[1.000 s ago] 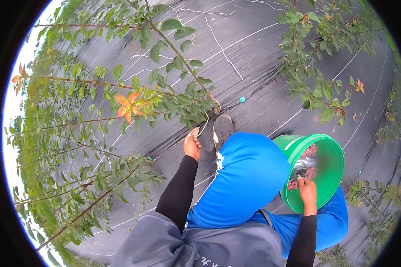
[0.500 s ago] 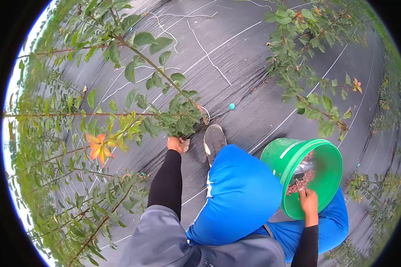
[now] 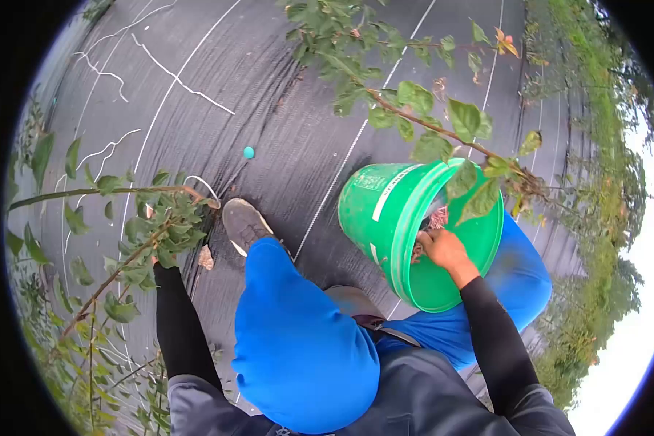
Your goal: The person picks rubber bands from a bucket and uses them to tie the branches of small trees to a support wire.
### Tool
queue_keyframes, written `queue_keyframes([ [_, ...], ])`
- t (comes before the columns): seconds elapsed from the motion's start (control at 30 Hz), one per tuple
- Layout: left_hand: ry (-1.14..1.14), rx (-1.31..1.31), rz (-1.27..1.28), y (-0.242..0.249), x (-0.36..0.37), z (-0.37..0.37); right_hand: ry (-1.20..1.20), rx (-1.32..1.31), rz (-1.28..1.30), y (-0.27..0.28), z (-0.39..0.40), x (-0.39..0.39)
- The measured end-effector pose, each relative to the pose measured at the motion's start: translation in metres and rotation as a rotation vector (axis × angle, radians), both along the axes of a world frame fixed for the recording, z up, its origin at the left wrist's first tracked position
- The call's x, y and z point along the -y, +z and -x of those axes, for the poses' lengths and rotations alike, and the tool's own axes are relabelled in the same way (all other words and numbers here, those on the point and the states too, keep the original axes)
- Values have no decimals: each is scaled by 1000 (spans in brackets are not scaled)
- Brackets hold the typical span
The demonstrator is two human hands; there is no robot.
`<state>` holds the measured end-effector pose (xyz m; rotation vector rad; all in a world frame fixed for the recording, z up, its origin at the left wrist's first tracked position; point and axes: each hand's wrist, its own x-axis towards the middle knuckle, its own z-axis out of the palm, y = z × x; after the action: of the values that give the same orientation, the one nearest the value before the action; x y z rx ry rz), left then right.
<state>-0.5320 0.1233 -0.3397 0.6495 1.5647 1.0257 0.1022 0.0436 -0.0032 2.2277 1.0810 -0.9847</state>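
Leaves of a small leafy plant point(image 3: 163, 236) cover most of my left hand point(image 3: 154, 259), which reaches in at the base of its stem. Only slivers of skin show, so its fingers cannot be read. My right hand point(image 3: 445, 251) is inside the mouth of a green bucket point(image 3: 403, 225), fingers curled in among reddish-pink strands point(image 3: 438, 217). What exactly lies between those fingers is hidden. The bucket leans on its side against my blue-trousered leg, its opening facing right. A dark grey shape shows behind the strands.
Black ground cover point(image 3: 298, 138) with white lines runs under everything. A leafy branch point(image 3: 443, 131) hangs partly across the bucket's rim. On the ground lie a turquoise disc point(image 3: 249, 152), a pale crumpled scrap point(image 3: 206, 257) and loose white strings point(image 3: 182, 83). My shoe point(image 3: 245, 224) stands beside the plant.
My view has swung to the right, so the plant and bucket sit further left. My right hand has gone deeper into the bucket. Leaves now hide my left hand more.
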Motion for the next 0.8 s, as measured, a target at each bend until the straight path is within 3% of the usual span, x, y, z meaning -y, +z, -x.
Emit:
queue_keyframes([
  [0.07,251,276,146,10,-9,-2,-61,-18,-52,2,-15,2],
  [0.2,480,255,265,58,25,-18,-155,-55,-182,11,-40,7],
  [0.33,495,187,303,117,83,-57,-146,-113,-203,21,-37,18],
  [0.4,416,161,289,157,97,-86,39,-259,-157,31,-30,25],
  [0.53,172,58,155,275,94,-146,107,-320,-98,38,-32,34],
  [0.7,-30,65,-361,500,71,-242,84,-216,-237,61,-36,37],
  [0.77,-239,109,-560,554,72,-279,75,-202,-362,73,-43,38],
  [0.8,-378,-34,-604,569,74,-300,61,-180,-470,81,-47,40],
])
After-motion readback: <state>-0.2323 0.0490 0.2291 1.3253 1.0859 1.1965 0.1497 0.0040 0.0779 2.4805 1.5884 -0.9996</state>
